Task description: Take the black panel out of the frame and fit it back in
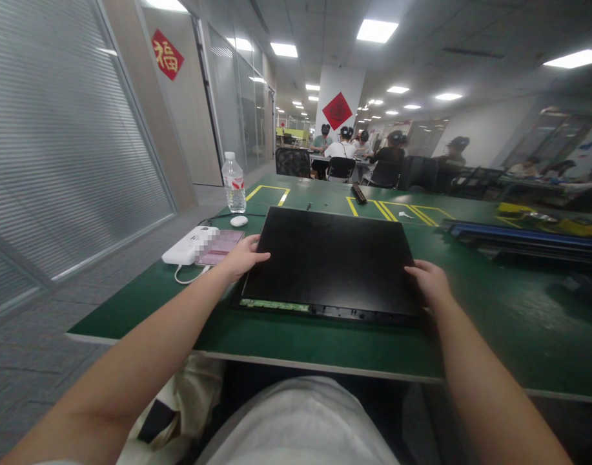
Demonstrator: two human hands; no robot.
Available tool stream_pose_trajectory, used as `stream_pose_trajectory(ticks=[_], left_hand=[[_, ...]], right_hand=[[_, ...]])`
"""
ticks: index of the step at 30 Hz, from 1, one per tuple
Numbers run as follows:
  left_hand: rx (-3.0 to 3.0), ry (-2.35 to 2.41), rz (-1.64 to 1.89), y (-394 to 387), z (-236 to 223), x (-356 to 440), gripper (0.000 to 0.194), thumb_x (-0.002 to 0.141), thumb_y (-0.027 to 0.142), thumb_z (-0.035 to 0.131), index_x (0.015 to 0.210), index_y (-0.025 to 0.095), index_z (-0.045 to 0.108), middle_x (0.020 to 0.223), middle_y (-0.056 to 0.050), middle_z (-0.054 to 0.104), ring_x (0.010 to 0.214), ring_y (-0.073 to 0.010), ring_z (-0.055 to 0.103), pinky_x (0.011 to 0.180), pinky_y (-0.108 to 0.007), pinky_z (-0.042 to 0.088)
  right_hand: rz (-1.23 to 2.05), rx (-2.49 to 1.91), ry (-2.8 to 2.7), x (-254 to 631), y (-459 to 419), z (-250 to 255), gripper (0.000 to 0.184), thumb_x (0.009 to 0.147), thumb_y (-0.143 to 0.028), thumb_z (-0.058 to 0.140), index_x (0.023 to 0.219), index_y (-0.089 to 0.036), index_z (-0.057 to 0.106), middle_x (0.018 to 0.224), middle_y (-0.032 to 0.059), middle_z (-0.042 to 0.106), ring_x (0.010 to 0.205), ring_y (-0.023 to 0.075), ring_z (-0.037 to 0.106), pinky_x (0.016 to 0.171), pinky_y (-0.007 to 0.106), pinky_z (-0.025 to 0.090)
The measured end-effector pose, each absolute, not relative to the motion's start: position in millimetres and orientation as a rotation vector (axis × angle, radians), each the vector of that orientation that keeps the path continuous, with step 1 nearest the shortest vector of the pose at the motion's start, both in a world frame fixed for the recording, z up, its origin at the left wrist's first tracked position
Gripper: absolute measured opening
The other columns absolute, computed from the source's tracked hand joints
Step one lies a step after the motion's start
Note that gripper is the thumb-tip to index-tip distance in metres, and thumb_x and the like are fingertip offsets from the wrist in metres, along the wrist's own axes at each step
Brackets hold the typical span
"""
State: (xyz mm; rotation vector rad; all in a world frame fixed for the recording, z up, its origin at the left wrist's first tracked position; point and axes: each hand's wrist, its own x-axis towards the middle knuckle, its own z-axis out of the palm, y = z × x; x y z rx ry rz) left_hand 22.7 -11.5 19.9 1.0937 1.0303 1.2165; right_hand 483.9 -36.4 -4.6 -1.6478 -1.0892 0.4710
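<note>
Head camera: both bare hands grasp a flat, black, rectangular screen panel (334,258) above the near part of a dark green surface (494,290). The left hand (247,257) is closed on the panel's left edge, thumb over the top face, fingers mostly hidden. The right hand (430,284) grips the opposite edge likewise, its thumb at the border. Along the panel's near side runs a narrow green circuit board strip (275,304), on the left half. Whether the panel rests fully on the surface I cannot tell.

Beyond the left forearm lie a white, box-shaped device (179,248) with a white cable (179,278) and a flat phone with a pinkish screen (226,241). Just behind them are a small white rounded object (238,221) and an upright clear plastic bottle (234,186) with a red and white label. Farther back, yellow tape lines (385,210) mark the surface, near a dark, slim bar (358,193). Dark flat panels with a blue edge (523,234) lie on the right, blurred.
</note>
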Motion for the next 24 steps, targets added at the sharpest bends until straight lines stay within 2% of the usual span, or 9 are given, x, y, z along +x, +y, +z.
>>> stream_pose_trajectory(ticks=[5, 12, 24], left_hand=[[1.099, 1.012, 1.224, -9.7, 17.9, 20.5, 0.064, 0.051, 0.004, 0.084, 0.110, 0.017, 0.062, 0.090, -0.004, 0.078, 0.085, -0.0246, 0.075, 0.083, -0.041, 0.058], [1.062, 1.016, 1.237, -11.6, 20.0, 22.7, 0.067, 0.049, 0.004, 0.083, 0.111, 0.018, 0.062, 0.090, -0.005, 0.077, 0.087, -0.0267, 0.074, 0.081, -0.041, 0.058], [1.053, 0.921, 1.228, -17.0, 26.7, 25.2, 0.071, 0.054, 0.003, 0.080, 0.120, 0.021, 0.062, 0.095, -0.004, 0.078, 0.086, -0.0256, 0.075, 0.079, -0.038, 0.059]], right_hand=[[0.463, -1.648, -1.086, 483.8, -37.0, -4.8, 0.018, 0.058, -0.028, 0.072, 0.075, -0.024, 0.073, 0.074, 0.0035, 0.073, 0.071, 0.0233, 0.066, 0.067, 0.034, 0.050], [0.483, -1.664, -1.050, 482.0, -39.1, -2.5, 0.019, 0.058, -0.027, 0.073, 0.077, -0.023, 0.074, 0.077, 0.0033, 0.074, 0.075, 0.0239, 0.067, 0.072, 0.035, 0.050], [0.524, -1.584, -1.024, 478.2, -40.5, 0.0, 0.026, 0.058, -0.027, 0.070, 0.083, -0.022, 0.074, 0.077, 0.0036, 0.074, 0.069, 0.0216, 0.066, 0.063, 0.031, 0.050]])
